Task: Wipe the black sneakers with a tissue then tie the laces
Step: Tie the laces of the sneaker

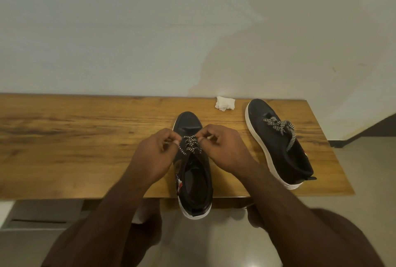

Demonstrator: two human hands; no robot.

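A black sneaker [194, 183] with a white sole lies in the middle of the wooden table [75, 138], its heel hanging over the front edge. Its black-and-white patterned laces [190, 143] cross between my hands. My left hand [157, 151] pinches one lace end at the shoe's left side. Opposite it, my right hand [225, 146] pinches the other end. A second black sneaker [278, 144] rests to the right, its laces [280, 127] in a bow. A crumpled white tissue [225, 103] sits near the table's back edge.
The table stands against a pale wall [150, 31]. Its right edge ends just past the second sneaker, with a tiled floor [368, 170] beyond and below. A white object [6, 209] shows under the table at the left.
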